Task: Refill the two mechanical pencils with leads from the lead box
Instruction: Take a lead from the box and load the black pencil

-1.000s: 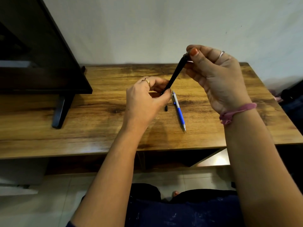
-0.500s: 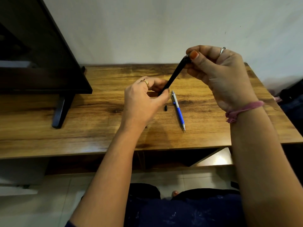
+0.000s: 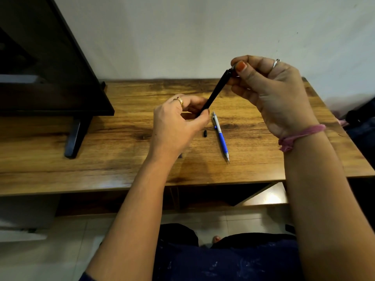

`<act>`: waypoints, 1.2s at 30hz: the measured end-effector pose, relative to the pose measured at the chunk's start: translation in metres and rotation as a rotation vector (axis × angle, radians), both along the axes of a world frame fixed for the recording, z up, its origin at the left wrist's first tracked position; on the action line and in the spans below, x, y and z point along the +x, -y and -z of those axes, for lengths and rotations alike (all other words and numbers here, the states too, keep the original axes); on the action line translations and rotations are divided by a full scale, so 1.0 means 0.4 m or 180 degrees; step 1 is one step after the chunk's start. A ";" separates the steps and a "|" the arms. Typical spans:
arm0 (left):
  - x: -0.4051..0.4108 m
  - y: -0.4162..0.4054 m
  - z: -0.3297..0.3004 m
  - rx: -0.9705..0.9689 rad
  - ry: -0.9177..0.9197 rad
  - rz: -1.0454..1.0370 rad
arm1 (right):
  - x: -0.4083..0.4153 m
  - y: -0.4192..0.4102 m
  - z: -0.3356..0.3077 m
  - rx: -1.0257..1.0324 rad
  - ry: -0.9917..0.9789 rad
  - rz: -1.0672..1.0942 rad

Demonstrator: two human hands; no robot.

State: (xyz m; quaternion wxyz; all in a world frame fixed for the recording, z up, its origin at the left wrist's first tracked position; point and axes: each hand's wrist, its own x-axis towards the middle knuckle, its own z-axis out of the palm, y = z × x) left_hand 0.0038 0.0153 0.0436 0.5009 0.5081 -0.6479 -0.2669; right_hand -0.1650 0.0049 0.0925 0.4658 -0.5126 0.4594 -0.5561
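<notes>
Both hands (image 3: 178, 122) (image 3: 272, 92) pinch black pencil (image 3: 216, 91) above blue pencil (image 3: 221, 136).

Tabletop (image 3: 125, 159) front strip is bare wood, open w/ room to reach in. Left blocked by dark monitor (image 3: 40, 67) & its foot (image 3: 74, 138). Centre: blue pencil (image 3: 220, 136) & small black cap (image 3: 205, 133) lie just beside each other. Right side open to the edge.
</notes>
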 end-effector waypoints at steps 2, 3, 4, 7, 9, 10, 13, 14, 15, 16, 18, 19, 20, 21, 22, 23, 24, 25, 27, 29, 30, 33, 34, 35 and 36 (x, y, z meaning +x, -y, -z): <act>0.001 0.000 -0.001 -0.0020 0.0004 0.0006 | 0.000 0.001 0.000 -0.0005 -0.0021 0.0004; 0.000 -0.001 -0.002 -0.0027 0.0014 0.0007 | 0.000 0.001 0.000 -0.0008 -0.0031 0.0006; 0.000 -0.002 -0.002 -0.0025 0.0019 0.0008 | 0.000 0.001 0.000 -0.0011 -0.0045 0.0010; 0.001 -0.002 -0.002 -0.0025 0.0017 0.0005 | -0.002 0.001 0.000 -0.0035 -0.0116 0.0016; 0.002 -0.001 -0.002 -0.0017 0.0031 -0.0001 | -0.003 0.000 -0.001 -0.0046 -0.0158 0.0005; 0.003 -0.001 -0.001 0.0003 0.0025 0.0006 | -0.003 -0.001 -0.002 -0.0049 -0.0179 -0.0004; 0.004 -0.002 0.000 0.0047 0.0022 0.0024 | -0.005 -0.003 -0.005 -0.0095 -0.0297 -0.0037; 0.004 -0.002 0.001 0.0038 0.0031 0.0024 | -0.005 -0.004 -0.006 -0.0113 -0.0337 -0.0045; 0.005 -0.002 0.001 0.0021 0.0042 0.0020 | -0.006 -0.004 -0.007 -0.0134 -0.0377 -0.0049; 0.005 -0.002 0.002 0.0002 0.0055 0.0014 | -0.006 -0.005 -0.007 -0.0156 -0.0429 -0.0050; 0.007 -0.002 0.002 -0.0021 0.0074 0.0007 | -0.006 -0.005 -0.007 -0.0196 -0.0554 -0.0042; 0.008 -0.002 0.002 -0.0027 0.0084 0.0007 | -0.006 -0.004 -0.006 -0.0211 -0.0608 -0.0041; 0.008 -0.002 0.002 -0.0028 0.0091 0.0012 | -0.007 -0.003 -0.007 -0.0224 -0.0651 -0.0046; 0.009 -0.003 0.002 -0.0024 0.0091 0.0024 | -0.008 -0.003 -0.008 -0.0238 -0.0693 -0.0053; 0.009 -0.004 0.001 -0.0021 0.0088 0.0038 | -0.009 -0.002 -0.009 -0.0252 -0.0732 -0.0059; 0.010 -0.005 0.000 -0.0022 0.0082 0.0056 | -0.010 -0.002 -0.010 -0.0263 -0.0765 -0.0064; 0.011 -0.006 0.000 -0.0026 0.0077 0.0075 | -0.011 -0.002 -0.010 -0.0270 -0.0791 -0.0069; 0.011 -0.006 -0.001 -0.0019 0.0072 0.0096 | -0.012 -0.003 -0.009 -0.0271 -0.0809 -0.0074; 0.012 -0.008 -0.001 0.0042 0.0046 0.0135 | -0.012 -0.005 -0.007 -0.0260 -0.0794 -0.0103; 0.012 -0.010 0.000 0.0103 -0.0036 0.0184 | -0.013 -0.007 -0.005 -0.0237 -0.0717 -0.0170; 0.012 -0.011 0.001 0.0136 -0.0100 0.0218 | -0.014 -0.008 -0.004 -0.0222 -0.0673 -0.0208; 0.016 -0.016 -0.002 0.0350 -0.0325 0.0355 | -0.020 -0.010 -0.001 -0.0176 -0.0612 -0.0315; 0.018 -0.016 -0.002 0.0435 -0.0402 0.0422 | -0.023 -0.010 0.000 -0.0155 -0.0597 -0.0360; 0.021 -0.016 -0.003 0.0512 -0.0481 0.0503 | -0.025 -0.010 0.002 -0.0127 -0.0557 -0.0409; 0.023 -0.016 -0.003 0.0572 -0.0549 0.0586 | -0.026 -0.009 0.004 -0.0103 -0.0502 -0.0456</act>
